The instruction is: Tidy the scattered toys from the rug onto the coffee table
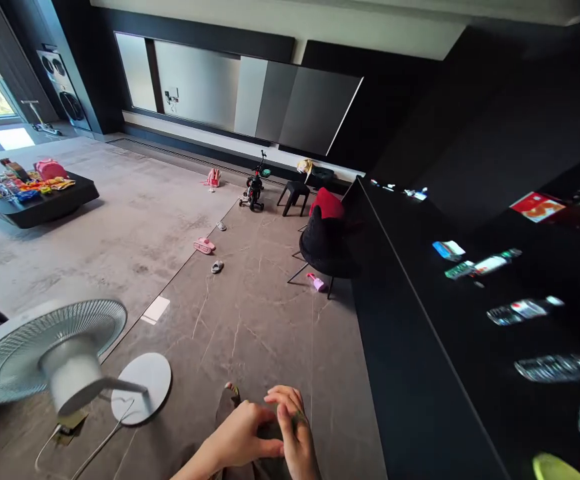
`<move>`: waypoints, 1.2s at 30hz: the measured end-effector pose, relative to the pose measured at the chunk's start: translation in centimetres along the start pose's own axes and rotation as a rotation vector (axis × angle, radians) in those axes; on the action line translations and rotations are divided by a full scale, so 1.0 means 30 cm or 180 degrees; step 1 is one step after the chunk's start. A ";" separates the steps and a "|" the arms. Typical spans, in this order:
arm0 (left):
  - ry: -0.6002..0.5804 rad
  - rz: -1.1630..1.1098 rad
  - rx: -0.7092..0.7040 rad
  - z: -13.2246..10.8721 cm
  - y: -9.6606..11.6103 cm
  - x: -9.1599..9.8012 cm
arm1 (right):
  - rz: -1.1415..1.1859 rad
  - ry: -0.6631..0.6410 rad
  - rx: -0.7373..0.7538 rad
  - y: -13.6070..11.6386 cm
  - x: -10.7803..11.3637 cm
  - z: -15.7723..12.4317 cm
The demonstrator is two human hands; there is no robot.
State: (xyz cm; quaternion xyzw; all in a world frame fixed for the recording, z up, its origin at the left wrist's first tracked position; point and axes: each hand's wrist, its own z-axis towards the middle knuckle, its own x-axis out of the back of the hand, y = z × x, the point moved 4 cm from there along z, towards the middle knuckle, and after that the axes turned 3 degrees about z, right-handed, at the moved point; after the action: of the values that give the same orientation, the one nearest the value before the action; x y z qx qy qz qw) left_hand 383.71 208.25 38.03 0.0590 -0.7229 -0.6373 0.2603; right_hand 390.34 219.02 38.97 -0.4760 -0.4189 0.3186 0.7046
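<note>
Low in the head view, my left hand [244, 432] and my right hand [296, 430] are close together in front of my body. The fingers of my left hand curve toward my right hand, its thumb held apart below them. Loosely bent, the fingers of my right hand stand apart from its thumb. I see no object in either hand. Dark trousers and a foot [231, 392] show beneath them on the brown marble-look floor [265, 320].
A white standing fan [77, 367] with a trailing cord is at left. The long black counter [420, 373] on my right carries bottles [523, 310] and small packs. Ahead are a black chair [325, 247], a stool [295, 192], a child's bike [254, 187] and scattered slippers [217, 267].
</note>
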 end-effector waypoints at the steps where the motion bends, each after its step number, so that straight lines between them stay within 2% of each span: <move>1: 0.0116 -0.0024 0.0128 0.088 -0.017 0.085 | -0.0125 -0.0295 0.0061 -0.009 -0.007 0.163; 4: 0.0489 -0.0262 0.0533 0.324 -0.090 0.324 | -0.0251 -0.1317 0.0082 -0.021 -0.062 0.629; 6: 0.0836 -0.0617 0.0649 0.478 -0.163 0.472 | -0.0199 -0.1920 0.0025 0.005 -0.125 0.905; 8: 0.1258 -0.1048 0.0574 0.643 -0.252 0.621 | -0.0100 -0.2357 -0.0071 0.065 -0.199 1.153; 10: 0.1540 -0.1395 0.0464 0.825 -0.347 0.776 | 0.0113 -0.2599 -0.0254 0.150 -0.273 1.385; 11: 0.1625 -0.1485 0.0451 0.922 -0.389 0.858 | 0.0266 -0.2604 -0.0373 0.195 -0.304 1.499; 13: 0.1675 -0.1477 0.0526 1.125 -0.444 1.031 | 0.0600 -0.2364 -0.0603 0.276 -0.342 1.733; 14: 0.1687 -0.1385 0.0581 1.230 -0.451 1.123 | 0.0747 -0.2149 -0.0695 0.308 -0.347 1.853; 16: 0.1582 -0.1045 0.0594 1.450 -0.422 1.310 | 0.0991 -0.1610 -0.0832 0.349 -0.326 2.096; 19: 0.1118 -0.0699 0.0326 1.805 -0.317 1.571 | 0.1269 -0.0888 -0.1008 0.378 -0.239 2.460; 21: 0.0881 -0.0652 0.0200 2.052 -0.270 1.719 | 0.1417 -0.0561 -0.1145 0.408 -0.167 2.700; 24: 0.0899 -0.0663 0.0255 2.424 -0.284 1.902 | 0.1637 -0.0210 -0.1266 0.496 -0.069 3.062; 27: 0.1184 -0.0993 0.0209 2.780 -0.339 2.068 | 0.1868 0.0064 -0.1199 0.595 -0.001 3.444; 29: 0.1428 -0.1346 0.0190 2.994 -0.359 2.193 | 0.2044 0.0086 -0.1173 0.631 0.022 3.711; 31: 0.1608 -0.1703 0.0252 3.180 -0.357 2.332 | 0.2145 -0.0129 -0.1213 0.635 0.026 3.978; 34: 0.1650 -0.2247 0.0393 3.415 -0.346 2.558 | 0.2125 -0.0820 -0.1266 0.609 -0.007 4.358; 36: 0.1788 -0.2495 0.0493 3.552 -0.369 2.718 | 0.2052 -0.1327 -0.1162 0.611 -0.058 4.595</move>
State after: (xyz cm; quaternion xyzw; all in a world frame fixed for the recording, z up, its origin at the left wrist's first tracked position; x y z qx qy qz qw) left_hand 262.95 267.15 46.50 0.5157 -0.5934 -0.5911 0.1806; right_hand 265.45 279.51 48.30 -0.6249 -0.4317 0.5327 0.3733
